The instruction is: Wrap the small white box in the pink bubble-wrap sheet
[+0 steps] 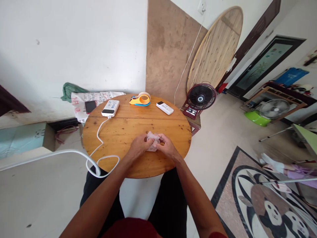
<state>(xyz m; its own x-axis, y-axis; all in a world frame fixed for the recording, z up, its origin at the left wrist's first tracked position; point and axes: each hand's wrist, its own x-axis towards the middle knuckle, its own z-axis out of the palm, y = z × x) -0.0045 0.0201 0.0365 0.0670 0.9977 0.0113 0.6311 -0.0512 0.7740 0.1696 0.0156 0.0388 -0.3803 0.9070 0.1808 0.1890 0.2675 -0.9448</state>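
Near the front middle of the round wooden table (133,132), my left hand (141,144) and my right hand (167,145) come together around a small translucent whitish plastic bag (152,135). Fingers and thumbs of both hands are closed on it, one hand at each side. Part of the bag sticks up between them, and its lower part shows below my thumbs. What the bag contains, if anything, I cannot make out.
A white power bank (110,108) with a white cable (98,132) lies left; the cable hangs past the table edge. Behind are an orange and blue tape dispenser (141,99) and another white device (164,108). A dark fan (201,98) stands right, beyond the table.
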